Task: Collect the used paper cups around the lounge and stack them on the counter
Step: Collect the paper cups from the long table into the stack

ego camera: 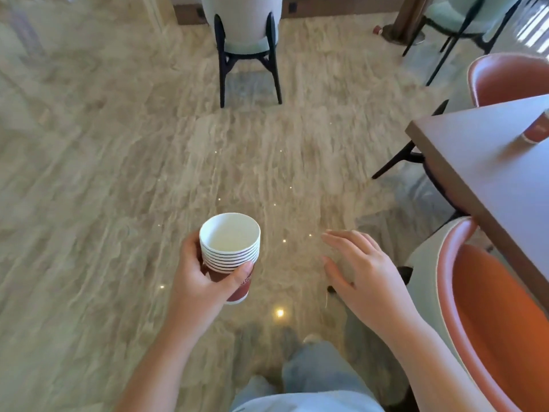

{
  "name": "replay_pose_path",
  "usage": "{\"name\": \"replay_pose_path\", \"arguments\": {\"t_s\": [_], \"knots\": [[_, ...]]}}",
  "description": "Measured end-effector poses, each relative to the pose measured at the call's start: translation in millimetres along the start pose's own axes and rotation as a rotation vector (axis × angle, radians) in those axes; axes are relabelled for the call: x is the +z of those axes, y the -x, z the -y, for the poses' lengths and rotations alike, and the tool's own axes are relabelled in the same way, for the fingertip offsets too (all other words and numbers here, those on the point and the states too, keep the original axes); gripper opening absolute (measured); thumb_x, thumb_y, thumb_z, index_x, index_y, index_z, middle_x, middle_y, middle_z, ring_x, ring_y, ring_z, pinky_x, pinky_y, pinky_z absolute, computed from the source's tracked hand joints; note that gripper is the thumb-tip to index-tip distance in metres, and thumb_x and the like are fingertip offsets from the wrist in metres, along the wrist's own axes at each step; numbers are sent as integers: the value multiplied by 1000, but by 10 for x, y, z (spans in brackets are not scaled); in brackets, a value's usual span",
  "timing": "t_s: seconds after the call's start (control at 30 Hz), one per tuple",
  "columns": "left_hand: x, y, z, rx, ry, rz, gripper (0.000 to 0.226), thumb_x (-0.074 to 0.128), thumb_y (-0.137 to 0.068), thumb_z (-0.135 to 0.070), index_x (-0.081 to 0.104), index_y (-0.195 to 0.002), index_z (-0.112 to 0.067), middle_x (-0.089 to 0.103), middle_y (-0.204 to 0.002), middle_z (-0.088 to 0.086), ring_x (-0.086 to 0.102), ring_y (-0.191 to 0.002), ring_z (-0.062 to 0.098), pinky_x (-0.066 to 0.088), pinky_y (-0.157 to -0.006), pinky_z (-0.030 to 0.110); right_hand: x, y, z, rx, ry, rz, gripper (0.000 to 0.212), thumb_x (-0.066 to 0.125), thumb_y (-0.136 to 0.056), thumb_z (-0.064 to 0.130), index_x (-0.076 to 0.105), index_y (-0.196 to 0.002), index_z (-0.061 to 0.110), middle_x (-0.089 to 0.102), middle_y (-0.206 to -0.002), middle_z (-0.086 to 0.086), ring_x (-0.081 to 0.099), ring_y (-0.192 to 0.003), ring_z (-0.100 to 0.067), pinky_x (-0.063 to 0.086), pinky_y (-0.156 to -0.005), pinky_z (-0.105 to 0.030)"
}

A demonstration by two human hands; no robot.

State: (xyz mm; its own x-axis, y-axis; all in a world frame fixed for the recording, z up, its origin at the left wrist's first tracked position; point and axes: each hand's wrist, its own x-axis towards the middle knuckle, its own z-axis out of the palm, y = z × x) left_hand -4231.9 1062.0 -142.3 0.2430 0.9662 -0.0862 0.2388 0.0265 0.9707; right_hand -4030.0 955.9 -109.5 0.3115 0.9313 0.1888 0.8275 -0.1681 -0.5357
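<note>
Well, the collecting looks about midway: the left hand (205, 278) is wrapped round a nested stack of red paper cups (230, 251), rims up, while the right hand (362, 263) hovers empty beside it, fingers spread. Another red paper cup (539, 129) stands on the worktop (475, 150), well beyond the right hand. I'd say that hand must next reach past the orange chair (490, 307) for it.

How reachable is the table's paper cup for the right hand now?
Probably yes: the right hand is open and empty, nothing stands around the paper cup on the table; the orange chair may force a lean.
</note>
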Motion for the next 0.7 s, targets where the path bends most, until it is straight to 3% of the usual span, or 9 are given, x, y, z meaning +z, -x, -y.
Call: {"name": "replay_pose_path", "arguments": {"t_s": [0.1, 0.17, 0.23, 0.3, 0.37, 0.53, 0.6, 0.7], "knots": [[398, -476, -124, 35, 20, 119, 67, 80, -44, -46, 47, -102, -41, 60, -107, -16, 61, -95, -4, 50, -78, 18, -29, -335, -340, 83, 24, -29, 29, 65, -81, 12, 63, -110, 10, 65, -108, -2, 58, -104, -24, 51, -83, -41], [760, -867, -209, 61, 52, 197, 67, 90, -52, -31, 48, -103, -38, 62, -101, -19, 62, -90, -6, 50, -66, 10, -69, -629, -634, 138, 34, -51, 28, 65, -81, 11, 63, -110, 11, 64, -108, -2, 58, -104, -24, 51, -84, -41], [1157, -1242, -316, 96, 66, 285, 63, 86, -60, -12, 47, -104, -36, 63, -94, -26, 62, -84, -10, 47, -55, 5, -149, -951, -943, 167, 50, -80, 28, 66, -80, 9, 64, -108, 10, 66, -106, -3, 59, -101, -25, 51, -83, -42], [1541, -1566, -463, 116, 68, 363, 64, 82, -63, -4, 47, -105, -35, 62, -93, -30, 61, -84, -11, 46, -54, 4, -287, -1273, -1238, 189, 79, -100, 27, 66, -80, 9, 65, -107, 11, 66, -105, -2, 59, -100, -25, 50, -82, -39], [1892, -1865, -654, 142, 60, 417, 66, 86, -59, -9, 47, -106, -35, 61, -95, -31, 61, -87, -11, 46, -58, 4, -473, -1590, -1499, 226, 97, -136, 27, 65, -81, 11, 64, -108, 12, 65, -106, -1, 59, -102, -23, 48, -84, -36], [2575, -2503, -1048, 228, -10, 525, 69, 77, -49, -49, 44, -109, -45, 54, -111, -34, 54, -103, -11, 43, -78, 5, -854, -2290, -2037, 271, 150, -209, 26, 61, -83, 15, 63, -109, 12, 65, -108, -4, 57, -105, -24, 46, -88, -36], [2758, -2768, -1115, 215, 2, 538, 69, 78, -47, -49, 46, -108, -45, 55, -109, -35, 55, -100, -12, 41, -76, 2, -917, -2499, -2189, 297, 151, -234, 27, 60, -83, 16, 63, -109, 12, 65, -108, -4, 57, -104, -24, 41, -88, -31], [3011, -3217, -1134, 194, 16, 571, 70, 88, -50, -33, 48, -107, -42, 58, -105, -36, 58, -95, -12, 41, -72, 2, -928, -2811, -2402, 329, 141, -241, 27, 60, -83, 16, 64, -109, 11, 65, -107, -3, 58, -103, -23, 44, -87, -33]]}}
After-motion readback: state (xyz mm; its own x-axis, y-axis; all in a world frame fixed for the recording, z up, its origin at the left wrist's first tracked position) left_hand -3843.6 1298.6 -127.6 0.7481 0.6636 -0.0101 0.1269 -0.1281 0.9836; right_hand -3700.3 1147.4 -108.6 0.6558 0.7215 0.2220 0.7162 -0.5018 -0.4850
